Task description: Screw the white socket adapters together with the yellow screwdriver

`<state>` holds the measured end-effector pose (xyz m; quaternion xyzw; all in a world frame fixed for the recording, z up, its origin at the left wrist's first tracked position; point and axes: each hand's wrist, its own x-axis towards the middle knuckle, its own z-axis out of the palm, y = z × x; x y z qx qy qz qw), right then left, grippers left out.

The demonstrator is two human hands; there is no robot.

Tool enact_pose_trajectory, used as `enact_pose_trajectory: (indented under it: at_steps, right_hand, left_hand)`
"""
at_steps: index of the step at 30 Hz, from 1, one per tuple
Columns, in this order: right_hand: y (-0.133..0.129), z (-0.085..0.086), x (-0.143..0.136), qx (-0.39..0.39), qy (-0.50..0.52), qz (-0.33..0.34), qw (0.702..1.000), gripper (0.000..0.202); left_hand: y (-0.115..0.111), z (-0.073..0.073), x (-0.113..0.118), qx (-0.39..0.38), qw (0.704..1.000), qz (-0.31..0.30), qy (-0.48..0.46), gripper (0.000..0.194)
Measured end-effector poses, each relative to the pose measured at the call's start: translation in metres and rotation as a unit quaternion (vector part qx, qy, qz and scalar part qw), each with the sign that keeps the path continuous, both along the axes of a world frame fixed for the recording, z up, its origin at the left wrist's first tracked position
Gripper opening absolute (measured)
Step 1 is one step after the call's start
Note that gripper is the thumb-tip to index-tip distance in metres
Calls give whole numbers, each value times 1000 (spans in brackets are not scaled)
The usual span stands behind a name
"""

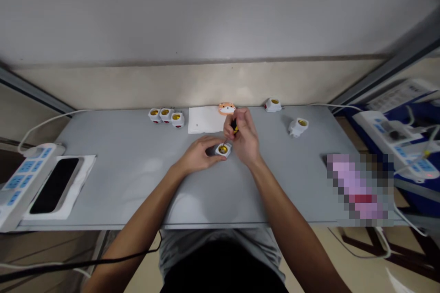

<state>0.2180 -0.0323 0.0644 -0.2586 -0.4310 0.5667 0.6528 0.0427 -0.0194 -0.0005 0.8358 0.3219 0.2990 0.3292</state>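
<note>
A white lamp socket (223, 150) with a brass-coloured inside sits on the grey table (137, 192), its opening facing up. My left hand (202, 153) grips it from the left, thumb on the near side and fingers on the far side. My right hand (244, 136) is closed around a black and yellow screwdriver (234, 125), whose thin shaft slants down into the socket's opening. The tip is hidden inside the socket.
Three sockets (166, 115) stand at the back left, two more (273, 105) at the back right. A white paper (202, 120) and an orange animal-faced object (227, 109) lie behind my hands. Power strips (29, 174) flank the table; a phone (57, 185) lies left, a blurred pink object (354, 183) right.
</note>
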Motion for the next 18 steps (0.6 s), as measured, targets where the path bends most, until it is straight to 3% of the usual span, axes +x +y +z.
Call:
enact_pose_trajectory:
  at_steps: [11, 18]
  right_hand:
    - [-1, 2, 11, -3, -45, 66, 997, 49]
    - [-7, -2, -6, 35, -24, 41, 998, 36]
  left_hand:
    - [-2, 3, 1, 29, 1000, 7, 11, 45]
    - [-4, 7, 2, 34, 999, -4, 12, 37]
